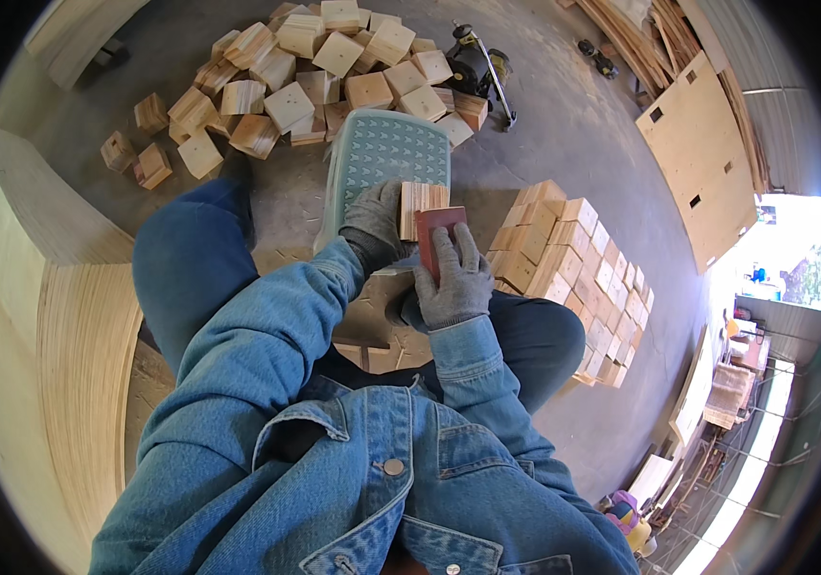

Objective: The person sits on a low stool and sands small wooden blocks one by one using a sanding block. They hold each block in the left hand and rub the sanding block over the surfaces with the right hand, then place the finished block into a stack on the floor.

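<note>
In a grey glove, my left hand grips a striped wooden block by its left side, at the near edge of a pale green plastic stool with a textured top. My right hand, gloved alike, is closed on a flat reddish-brown sanding block. The sanding block is tilted against the right side of the wooden block and covers part of it. The fingers of my right hand lie over the sanding block's face; my thumb is partly hidden.
Beyond the stool lies a loose heap of wooden blocks, with a yellow-and-black power tool at its right. Neatly stacked blocks stand right of my knee. Large plywood panels rise at the left; a cut-out board leans at the far right.
</note>
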Demonstrator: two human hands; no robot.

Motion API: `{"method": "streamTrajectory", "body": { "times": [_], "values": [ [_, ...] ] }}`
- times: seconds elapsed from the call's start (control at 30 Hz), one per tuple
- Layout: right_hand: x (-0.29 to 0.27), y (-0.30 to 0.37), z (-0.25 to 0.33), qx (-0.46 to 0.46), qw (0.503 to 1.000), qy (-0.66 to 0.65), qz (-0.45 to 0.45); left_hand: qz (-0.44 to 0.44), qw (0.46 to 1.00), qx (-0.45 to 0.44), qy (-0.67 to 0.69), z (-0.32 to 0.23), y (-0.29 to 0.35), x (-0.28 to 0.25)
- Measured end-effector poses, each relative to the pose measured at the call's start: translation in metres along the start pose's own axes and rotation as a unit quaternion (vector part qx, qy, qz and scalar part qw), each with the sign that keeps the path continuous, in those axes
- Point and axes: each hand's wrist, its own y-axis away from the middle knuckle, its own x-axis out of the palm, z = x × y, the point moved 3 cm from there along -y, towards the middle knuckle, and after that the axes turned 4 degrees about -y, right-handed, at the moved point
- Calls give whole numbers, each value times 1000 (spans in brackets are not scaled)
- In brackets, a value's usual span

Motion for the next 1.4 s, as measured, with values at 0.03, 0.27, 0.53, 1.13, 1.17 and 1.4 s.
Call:
{"method": "streamTrajectory", "body": {
  "times": [0.03, 0.27, 0.53, 1.13, 1.17, 1.4],
  "values": [
    [0, 1, 1, -1, 1000, 7, 3, -5, 1000, 2, -6, 3, 0, 2],
    [4, -45, -4, 7, 999, -14, -28, -22, 999, -15, -34, 7, 2, 9],
    [7, -146, -13, 123, 990, 22, 60, -42, 999, -28, -9, 5, 0, 15],
    [-7, 3, -25, 54, 996, -69, -13, -1, 1000, -17, -21, 4, -4, 8],
    [-4, 0, -27, 50, 996, -65, -21, -6, 1000, -16, -19, 4, -4, 8],
    [2, -69, -24, 30, 999, -24, -25, -15, 999, -16, -26, 6, 1, 9]
  ]
}}
